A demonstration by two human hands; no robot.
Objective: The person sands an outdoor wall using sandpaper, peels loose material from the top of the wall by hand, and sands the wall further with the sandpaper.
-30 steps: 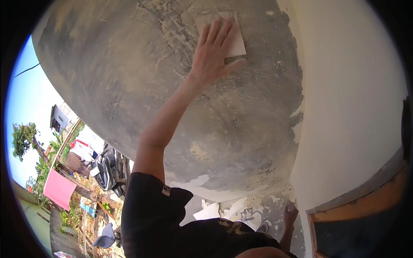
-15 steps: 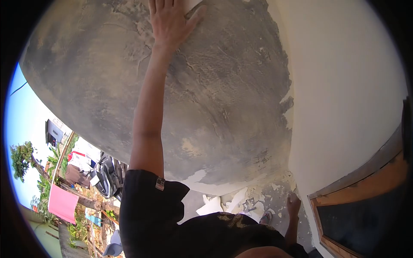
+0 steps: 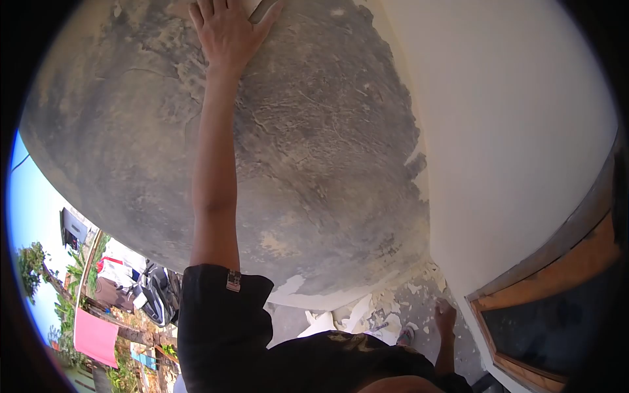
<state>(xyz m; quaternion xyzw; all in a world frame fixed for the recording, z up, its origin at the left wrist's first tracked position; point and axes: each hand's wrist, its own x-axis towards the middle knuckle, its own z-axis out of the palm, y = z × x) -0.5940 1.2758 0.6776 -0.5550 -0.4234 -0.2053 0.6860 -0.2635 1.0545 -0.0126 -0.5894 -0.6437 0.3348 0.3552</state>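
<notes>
High on a rough grey wall (image 3: 295,131), my left hand (image 3: 226,33) lies flat with its fingers and thumb spread. Between thumb and forefinger shows a white patch (image 3: 251,6); whether the hand touches it or it is on the wall, I cannot tell. The fingertips run out of the top of the view. My right hand (image 3: 445,316) hangs low at my side above the floor. Its fingers look curled, and anything inside them is too small to make out.
Peeled white flakes (image 3: 360,313) litter the floor (image 3: 419,308) near my shoe (image 3: 406,336). A smooth white wall (image 3: 504,131) meets the grey one at a corner. At right is a wood-framed dark panel (image 3: 557,321). Outside, left, are a motorbike (image 3: 155,295) and pink cloth (image 3: 96,337).
The wall, my left arm and the white patch have shifted left in view as the camera moved. My left hand stays spread on the wall; my right hand still hangs low.
</notes>
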